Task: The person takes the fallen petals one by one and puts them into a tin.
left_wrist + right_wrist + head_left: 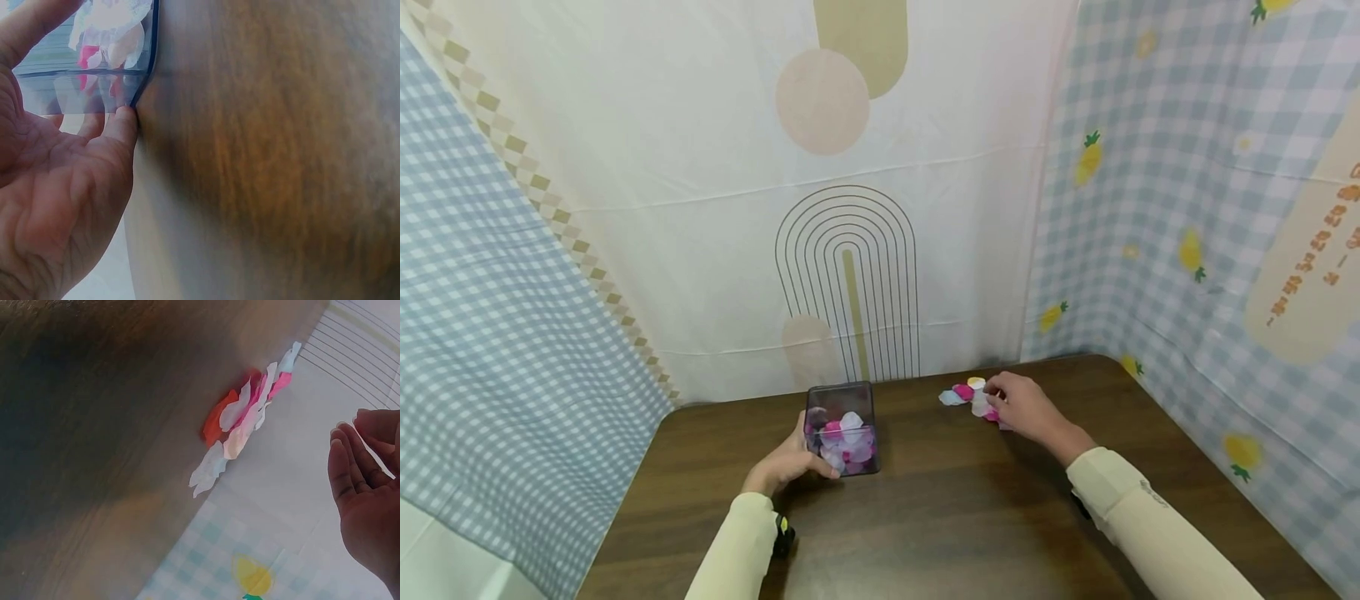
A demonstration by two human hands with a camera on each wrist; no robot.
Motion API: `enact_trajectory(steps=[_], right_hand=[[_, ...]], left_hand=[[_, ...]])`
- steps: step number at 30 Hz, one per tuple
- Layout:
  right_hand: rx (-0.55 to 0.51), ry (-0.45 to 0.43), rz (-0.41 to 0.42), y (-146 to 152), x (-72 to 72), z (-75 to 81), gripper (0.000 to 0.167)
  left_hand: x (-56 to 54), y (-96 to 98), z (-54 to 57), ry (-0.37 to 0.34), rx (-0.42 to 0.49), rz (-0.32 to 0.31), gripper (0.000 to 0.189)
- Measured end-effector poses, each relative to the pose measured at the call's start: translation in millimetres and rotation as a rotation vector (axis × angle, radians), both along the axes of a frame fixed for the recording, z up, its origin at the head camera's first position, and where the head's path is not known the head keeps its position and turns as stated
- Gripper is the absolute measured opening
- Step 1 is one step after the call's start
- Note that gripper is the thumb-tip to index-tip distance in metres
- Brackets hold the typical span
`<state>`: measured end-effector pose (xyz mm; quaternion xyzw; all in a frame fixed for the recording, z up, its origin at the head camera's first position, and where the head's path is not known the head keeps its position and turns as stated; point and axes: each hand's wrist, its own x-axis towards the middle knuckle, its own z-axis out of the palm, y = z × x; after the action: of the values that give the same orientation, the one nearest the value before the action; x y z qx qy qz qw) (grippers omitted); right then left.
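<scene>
Cloth backdrop on three sides: white [692,167] at the back, blue check [467,275] left, check with pineapples [1157,183] right. Brown table [925,525] below, its far edge near the white cloth. Cream sleeves [1157,525] on both arms, black band [784,536] at the left wrist. Clear box [848,402] left of centre on the table, near the far edge. Left hand [792,461] grips it from its left side: thumb on the near side, other fingers curled against the wall. Right hand [1026,408] is over the loose petals [236,415], right of the box and well apart from it; fingers pressed together and bent, thumb close to the tips. Can't tell if a petal is pinched there. Loose ones are white, pink, orange, pale blue, some overlapping. Boxed petals [851,421]: white, pink, lilac, heaped.
</scene>
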<state>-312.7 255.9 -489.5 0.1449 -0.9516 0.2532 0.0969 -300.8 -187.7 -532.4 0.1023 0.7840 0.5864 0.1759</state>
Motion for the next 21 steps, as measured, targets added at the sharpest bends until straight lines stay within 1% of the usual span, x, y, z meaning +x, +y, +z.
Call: enact_trajectory(steps=[4,8,11,15,21], right_hand=[[0.037,-0.018,0.034,-6.7,-6.5,-1.4,0.021],[0.101,-0.026,0.061,-17.5,-18.0,-5.8,0.030],[0.139,-0.061,0.076,-27.5,-28.0,-8.6,0.034],[0.173,-0.109,0.084,-39.3,-38.7,-11.0,0.032],[0.239,-0.128,0.073,-50.5,-50.9,-18.4,0.021]], left_hand=[[-0.4,-1.1,-0.5,0.009,0.002,-0.006,0.120],[-0.9,-1.8,-1.6,0.014,-0.004,-0.008,0.122],[-0.8,-1.9,-1.8,0.009,-0.006,0.000,0.123],[-0.8,-2.0,-1.4,0.011,-0.005,-0.003,0.121],[-2.5,-1.6,-2.8,0.016,-0.004,0.007,0.119]])
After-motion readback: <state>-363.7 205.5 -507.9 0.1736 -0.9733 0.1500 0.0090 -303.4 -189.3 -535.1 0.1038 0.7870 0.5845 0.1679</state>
